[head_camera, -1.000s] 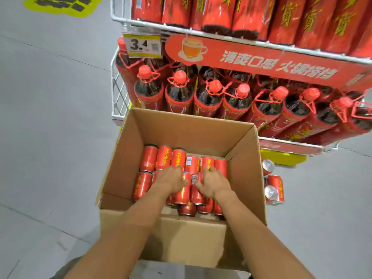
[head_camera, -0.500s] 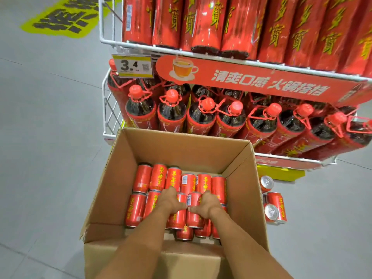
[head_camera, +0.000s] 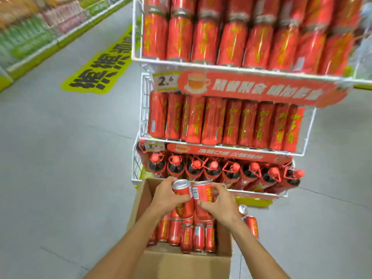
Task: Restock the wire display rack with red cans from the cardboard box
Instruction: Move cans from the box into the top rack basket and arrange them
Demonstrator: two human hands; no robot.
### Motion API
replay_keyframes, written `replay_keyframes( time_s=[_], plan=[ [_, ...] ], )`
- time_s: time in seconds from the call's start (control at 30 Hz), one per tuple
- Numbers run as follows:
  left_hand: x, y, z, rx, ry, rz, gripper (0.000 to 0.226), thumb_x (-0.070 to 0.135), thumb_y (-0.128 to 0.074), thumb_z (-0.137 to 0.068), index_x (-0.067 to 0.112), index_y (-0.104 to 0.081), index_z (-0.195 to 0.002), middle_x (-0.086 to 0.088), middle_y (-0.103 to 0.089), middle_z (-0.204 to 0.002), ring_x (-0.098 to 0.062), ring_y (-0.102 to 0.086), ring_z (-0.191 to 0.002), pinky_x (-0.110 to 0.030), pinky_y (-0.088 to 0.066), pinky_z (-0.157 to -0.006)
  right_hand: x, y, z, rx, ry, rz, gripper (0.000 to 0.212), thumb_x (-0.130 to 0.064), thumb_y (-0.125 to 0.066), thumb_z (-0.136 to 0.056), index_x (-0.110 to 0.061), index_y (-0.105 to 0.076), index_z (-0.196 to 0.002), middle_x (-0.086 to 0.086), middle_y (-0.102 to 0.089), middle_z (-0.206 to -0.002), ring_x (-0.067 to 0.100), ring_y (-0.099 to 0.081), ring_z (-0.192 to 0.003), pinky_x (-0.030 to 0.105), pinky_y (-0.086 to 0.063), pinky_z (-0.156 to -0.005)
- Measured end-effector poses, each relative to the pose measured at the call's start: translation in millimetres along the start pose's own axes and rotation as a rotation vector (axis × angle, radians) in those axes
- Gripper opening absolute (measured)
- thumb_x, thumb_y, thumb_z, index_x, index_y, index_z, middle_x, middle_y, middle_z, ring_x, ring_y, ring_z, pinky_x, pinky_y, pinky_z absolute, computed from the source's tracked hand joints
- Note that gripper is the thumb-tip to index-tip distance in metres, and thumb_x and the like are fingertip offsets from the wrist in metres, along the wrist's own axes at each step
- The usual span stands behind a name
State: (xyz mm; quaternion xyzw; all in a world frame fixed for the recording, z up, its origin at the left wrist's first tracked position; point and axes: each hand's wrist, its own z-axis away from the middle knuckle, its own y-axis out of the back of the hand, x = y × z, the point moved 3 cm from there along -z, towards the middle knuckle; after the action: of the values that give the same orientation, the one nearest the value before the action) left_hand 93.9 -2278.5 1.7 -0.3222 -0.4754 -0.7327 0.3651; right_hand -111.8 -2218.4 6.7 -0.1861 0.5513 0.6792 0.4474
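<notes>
An open cardboard box [head_camera: 181, 264] stands on the floor in front of the white wire display rack [head_camera: 138, 57]. Several red cans [head_camera: 187, 237] lie in rows inside it. My left hand [head_camera: 166, 195] grips one red can [head_camera: 183, 192], lifted above the box. My right hand [head_camera: 220, 202] grips another red can [head_camera: 202, 193] pressed against the first. The rack's two upper shelves hold rows of red cans [head_camera: 227, 121]. Its lowest shelf holds dark bottles with red caps [head_camera: 213, 168].
Two loose red cans [head_camera: 251, 225] lie on the grey floor right of the box. A yellow floor sticker [head_camera: 100, 67] sits to the left of the rack. Blurred store shelves [head_camera: 30, 27] run along the far left. Open floor lies left of the box.
Both hands have come up out of the box, each holding a can. The view has tilted upward, and the rack's upper can shelves have come into sight.
</notes>
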Motion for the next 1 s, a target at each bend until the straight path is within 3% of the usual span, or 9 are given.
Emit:
replay_keyframes(
  time_s=[0.07, 0.17, 0.3, 0.37, 0.47, 0.6, 0.7, 0.77, 1.0],
  plan=[
    [78.8, 47.2, 33.4, 0.006, -0.055, 0.022, 0.049, 0.036, -0.092, -0.053, 0.023, -0.067, -0.093, 0.003, -0.076, -0.085, -0.016, -0.074, -0.082, -0.041, -0.06, -0.079, -69.4, 57.3, 33.3, 0.058, 0.068, -0.031, 0.068, -0.049, -0.084, -0.057, -0.03, -0.065, -0.119, -0.018, -0.073, -0.094, -0.005, -0.068, -0.088, 0.026, -0.058, -0.083],
    [196.0, 115.2, 85.2, -0.009, -0.14, 0.058, 0.053, 0.04, -0.09, -0.051, 0.026, -0.067, -0.097, 0.006, -0.077, -0.089, -0.014, -0.075, -0.085, -0.044, -0.062, -0.081, -173.3, 144.7, 84.8, 0.108, 0.161, -0.012, 0.073, -0.053, -0.083, -0.056, -0.034, -0.061, -0.123, -0.02, -0.072, -0.104, -0.005, -0.068, -0.096, 0.03, -0.057, -0.09],
    [345.5, 191.7, 151.6, 0.004, -0.334, 0.022, 0.047, 0.026, -0.09, -0.06, 0.024, -0.062, -0.098, 0.008, -0.075, -0.087, -0.003, -0.067, -0.073, -0.024, -0.056, -0.071, -299.8, 247.5, 141.7, 0.166, 0.309, 0.067, 0.095, -0.052, -0.084, -0.058, -0.029, -0.05, -0.144, -0.013, -0.064, -0.131, 0.008, -0.064, -0.118, 0.036, -0.053, -0.101],
    [408.1, 218.7, 178.2, 0.039, -0.438, -0.004, 0.046, 0.015, -0.088, -0.063, 0.024, -0.058, -0.097, 0.005, -0.073, -0.085, -0.004, -0.064, -0.07, -0.015, -0.049, -0.064, -353.0, 290.0, 164.5, 0.224, 0.42, 0.099, 0.086, -0.048, -0.081, -0.062, -0.031, -0.052, -0.141, -0.019, -0.06, -0.127, 0.008, -0.062, -0.119, 0.035, -0.051, -0.102],
    [477.1, 242.8, 203.5, 0.13, -0.592, -0.041, 0.055, 0.027, -0.087, -0.061, 0.029, -0.051, -0.103, 0.007, -0.069, -0.09, -0.008, -0.064, -0.077, -0.019, -0.049, -0.067, -413.4, 343.2, 188.6, 0.341, 0.544, 0.146, 0.077, -0.041, -0.082, -0.067, -0.031, -0.052, -0.138, -0.018, -0.057, -0.126, 0.009, -0.058, -0.12, 0.032, -0.049, -0.102],
    [543.3, 260.5, 207.3, 0.239, -0.824, -0.051, 0.078, 0.036, -0.085, -0.061, 0.025, -0.056, -0.132, 0.011, -0.06, -0.121, -0.003, -0.06, -0.11, -0.014, -0.045, -0.095, -464.3, 395.8, 189.9, 0.44, 0.664, 0.134, 0.074, -0.029, -0.085, -0.066, -0.029, -0.05, -0.131, -0.014, -0.054, -0.122, 0.01, -0.055, -0.117, 0.024, -0.046, -0.096],
    [584.1, 266.7, 194.8, 0.318, -0.924, -0.067, 0.065, 0.026, -0.086, -0.064, 0.025, -0.058, -0.123, 0.008, -0.059, -0.114, -0.008, -0.059, -0.107, -0.018, -0.046, -0.091, -485.3, 424.1, 170.8, 0.503, 0.717, 0.08, 0.075, -0.021, -0.086, -0.067, -0.03, -0.047, -0.13, -0.016, -0.053, -0.12, 0.009, -0.058, -0.112, 0.026, -0.048, -0.094],
    [606.7, 268.6, 177.2, 0.385, -0.92, -0.026, 0.066, 0.024, -0.088, -0.064, 0.023, -0.056, -0.121, 0.006, -0.057, -0.111, -0.009, -0.058, -0.103, -0.015, -0.043, -0.088, -493.7, 439.2, 148.3, 0.547, 0.723, 0.057, 0.078, -0.026, -0.09, -0.069, -0.03, -0.045, -0.132, -0.016, -0.053, -0.121, 0.005, -0.058, -0.108, 0.016, -0.045, -0.091],
    [654.8, 258.3, 119.5, 0.518, -0.886, -0.016, 0.067, 0.019, -0.092, -0.065, 0.028, -0.051, -0.118, 0.011, -0.053, -0.113, 0.007, -0.052, -0.11, -0.005, -0.038, -0.088, -504.1, 475.3, 81.8, 0.562, 0.765, 0.076, 0.076, -0.036, -0.089, -0.075, -0.024, -0.045, -0.135, -0.015, -0.054, -0.122, 0.0, -0.054, -0.107, 0.002, -0.039, -0.087]
  ],
)
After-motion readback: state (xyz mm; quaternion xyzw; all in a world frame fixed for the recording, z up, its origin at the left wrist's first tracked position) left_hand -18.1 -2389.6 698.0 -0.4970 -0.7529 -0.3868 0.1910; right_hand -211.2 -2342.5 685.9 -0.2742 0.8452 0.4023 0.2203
